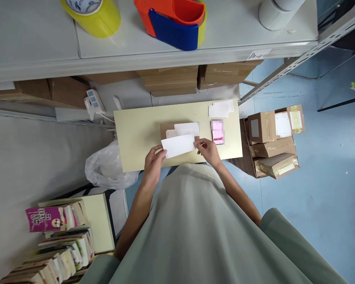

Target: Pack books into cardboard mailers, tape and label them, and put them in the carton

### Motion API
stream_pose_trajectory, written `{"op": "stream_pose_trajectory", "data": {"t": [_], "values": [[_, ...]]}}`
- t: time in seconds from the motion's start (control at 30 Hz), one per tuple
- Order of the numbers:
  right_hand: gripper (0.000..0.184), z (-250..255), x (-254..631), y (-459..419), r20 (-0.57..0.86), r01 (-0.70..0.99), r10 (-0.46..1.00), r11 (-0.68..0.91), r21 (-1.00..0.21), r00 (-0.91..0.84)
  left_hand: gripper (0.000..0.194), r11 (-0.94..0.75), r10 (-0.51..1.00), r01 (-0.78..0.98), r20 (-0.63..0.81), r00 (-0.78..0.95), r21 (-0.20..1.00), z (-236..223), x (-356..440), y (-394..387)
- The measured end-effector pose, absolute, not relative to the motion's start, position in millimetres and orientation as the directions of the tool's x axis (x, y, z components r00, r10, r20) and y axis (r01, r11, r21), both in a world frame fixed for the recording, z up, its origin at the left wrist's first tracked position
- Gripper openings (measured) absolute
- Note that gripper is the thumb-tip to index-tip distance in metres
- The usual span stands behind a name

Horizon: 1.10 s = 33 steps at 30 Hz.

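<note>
Between my two hands is a white paper slip (pixel 178 146), held by its ends over the pale yellow table. My left hand (pixel 154 159) pinches its left end between thumb and fingers. At the right end, my right hand (pixel 207 150) has its fingertips closed on the slip's edge. Beneath it lies a cardboard box (pixel 167 127), partly hidden, with more white slips (pixel 187 129) on top. To the right of the box rests a phone (pixel 217 131) with a lit pink screen. Other white labels (pixel 221 109) lie at the table's far right corner.
A shelf (pixel 230 31) crosses above the table, bearing yellow tape (pixel 102 17) and a red and blue tape dispenser (pixel 174 21). Taped cartons (pixel 263 125) are piled right of the table. A plastic bag (pixel 106 167) and stacked books (pixel 62 252) are at left.
</note>
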State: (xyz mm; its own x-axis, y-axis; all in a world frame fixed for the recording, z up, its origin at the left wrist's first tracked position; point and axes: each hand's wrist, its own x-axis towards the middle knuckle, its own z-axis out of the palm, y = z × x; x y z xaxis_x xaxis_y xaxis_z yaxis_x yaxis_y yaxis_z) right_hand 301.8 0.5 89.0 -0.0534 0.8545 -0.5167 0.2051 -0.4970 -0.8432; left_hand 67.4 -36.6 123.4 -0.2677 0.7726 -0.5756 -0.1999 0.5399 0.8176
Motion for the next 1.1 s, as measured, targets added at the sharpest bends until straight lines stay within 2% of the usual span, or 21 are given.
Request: {"op": "stream_pose_trajectory", "data": {"t": [0.2,0.47,0.73,0.9,1.1], "values": [[0.04,89.3,301.5,-12.7,-0.514,0.257,0.856,-0.485,-0.836,-0.057,0.056,0.578,0.765,-0.198,-0.61,-0.206,0.792,108.0,65.1,-40.6],[0.037,83.9,308.4,-35.4,-0.552,0.305,0.834,-0.524,-0.795,-0.006,0.059,0.641,0.745,-0.147,-0.657,-0.113,0.753,74.3,58.6,-53.7],[0.036,67.9,298.3,-18.4,-0.495,0.391,0.867,-0.475,-0.788,0.056,0.064,0.606,0.752,-0.117,-0.615,-0.237,0.787,45.1,56.4,-30.0],[0.037,46.4,282.8,10.2,-0.417,0.5,0.901,-0.418,-0.759,0.119,0.044,0.568,0.785,0.006,-0.539,-0.306,0.823,22.1,55.6,2.9],[0.032,24.7,268.6,25.3,-0.404,0.652,0.901,-0.401,-0.643,0.156,0.025,0.599,0.778,0.163,-0.522,-0.35,0.784,1.1,56.6,22.7]]}}
